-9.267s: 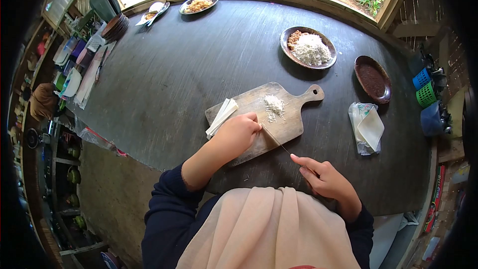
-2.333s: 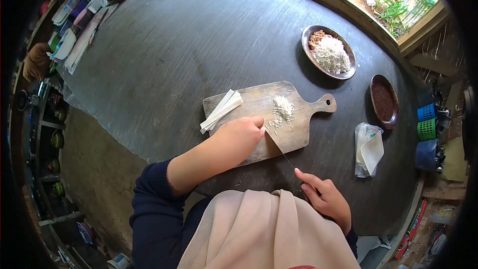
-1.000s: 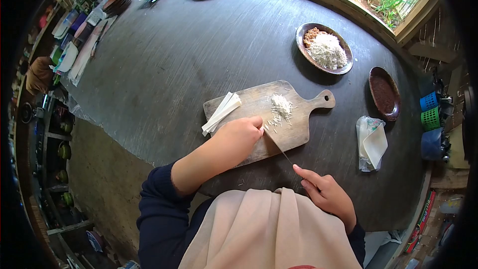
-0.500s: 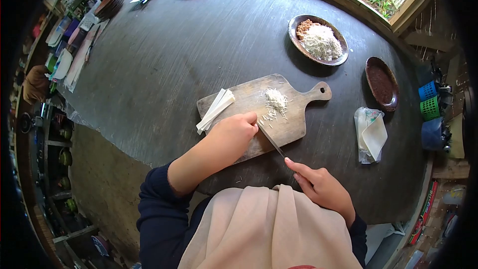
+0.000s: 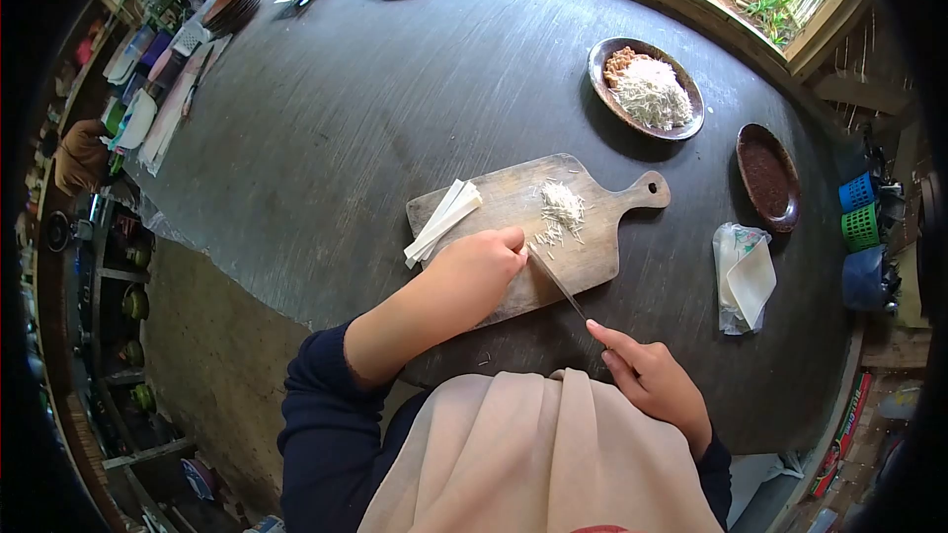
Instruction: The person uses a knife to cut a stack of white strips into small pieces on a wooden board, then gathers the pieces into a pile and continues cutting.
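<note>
Brown oval-rimmed plate (image 5: 600, 80): 1 o'clock of wooden paddle board (image 5: 588, 262); white shreds, orange-brown food inside
Dark-brown oval dish (image 5: 755, 153): between 2 and 3; reddish-brown interior
Thin metal knife (image 5: 560, 286): over board's near edge, slanting 11 to 5, tip towards 11
Right hand (image 5: 657, 380): fingers curled shut around knife
Left hand (image 5: 479, 271): fingertips closed at board; grip contents unclear
</note>
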The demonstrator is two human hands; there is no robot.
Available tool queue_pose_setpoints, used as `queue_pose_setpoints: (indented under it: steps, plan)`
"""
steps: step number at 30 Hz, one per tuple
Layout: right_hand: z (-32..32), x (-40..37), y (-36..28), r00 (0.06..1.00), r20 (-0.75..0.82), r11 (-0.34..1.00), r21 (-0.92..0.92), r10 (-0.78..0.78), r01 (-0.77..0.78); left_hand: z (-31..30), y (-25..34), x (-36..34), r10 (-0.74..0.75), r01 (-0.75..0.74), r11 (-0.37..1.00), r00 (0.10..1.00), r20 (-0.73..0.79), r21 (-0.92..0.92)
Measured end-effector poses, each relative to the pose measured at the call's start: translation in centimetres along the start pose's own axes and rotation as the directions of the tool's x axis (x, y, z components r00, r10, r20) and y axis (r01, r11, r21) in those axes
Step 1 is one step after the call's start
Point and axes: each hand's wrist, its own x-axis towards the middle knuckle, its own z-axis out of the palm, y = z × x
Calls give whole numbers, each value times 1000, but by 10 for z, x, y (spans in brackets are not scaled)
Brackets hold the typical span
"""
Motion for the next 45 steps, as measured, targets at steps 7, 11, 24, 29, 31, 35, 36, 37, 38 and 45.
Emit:
queue_pose_setpoints:
  steps: [7,11,24,29,31,35,36,37,38,45]
  plan:
    - [-1,1,1,1000,30,1000,-6,-9,9,-2,1,0,-6,5,999,999,42,37]
    - [-3,2,-4,998,49,999,-29,42,-41,-3,3,0,-18,18,1000,999,27,16]
    - [-1,2,-2,998,24,998,16,55,-56,0,1,-1,-22,21,1000,1000,14,19]
    - [1,1,-1,1000,7,1000,3,22,-22,0,1,-1,-31,30,999,999,24,28]
    - [1,0,-3,1000,-1,1000,-4,18,-18,1,0,-1,-27,26,999,999,27,33]
    - [0,-2,-4,1000,2,1000,-19,19,-19,1,0,-1,-27,26,999,999,27,24]
    - [-1,-3,-3,1000,8,1000,-21,22,-22,1,0,-1,-34,33,999,999,36,20]
    - [-1,-2,-3,1000,15,999,-23,25,-25,1,0,-1,-32,32,999,999,37,20]
    - [-1,-2,-3,1000,14,999,-23,26,-25,1,0,0,-29,28,999,999,32,17]
    - [6,3,-11,1000,-9,999,-47,22,-22,1,-1,0,8,-9,1000,1000,26,24]
